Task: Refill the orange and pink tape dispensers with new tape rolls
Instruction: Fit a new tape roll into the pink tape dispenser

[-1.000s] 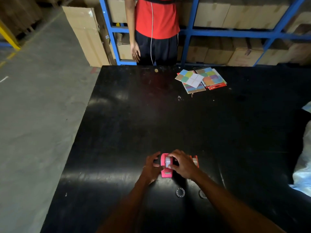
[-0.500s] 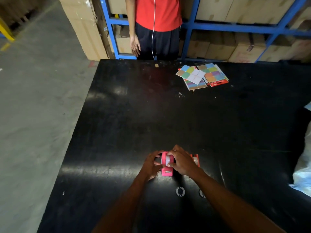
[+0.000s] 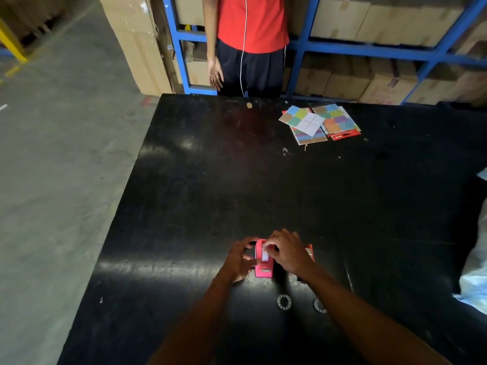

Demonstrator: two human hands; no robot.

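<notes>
A pink tape dispenser (image 3: 264, 271) stands on the black table (image 3: 263, 185) near its front edge. My left hand (image 3: 238, 259) grips its left side. My right hand (image 3: 288, 252) rests over its top, fingertips pinching the white tape roll (image 3: 264, 255) seated in it. Just behind my right hand an orange tape dispenser (image 3: 310, 252) shows only as a sliver. Two empty tape cores lie closer to me: one ring (image 3: 283, 302) in full view, the other (image 3: 318, 305) partly hidden by my right forearm.
Coloured card packs (image 3: 320, 122) lie at the table's far side. A person in a red shirt (image 3: 250, 35) stands behind the far edge, before blue shelving (image 3: 369, 47) holding cardboard boxes. White plastic wrap (image 3: 474, 275) hangs over the right edge. Concrete floor lies left.
The camera has tilted slightly, shifting the scene. My hands stay on the pink dispenser, with my right fingers adjusted over the tape roll.
</notes>
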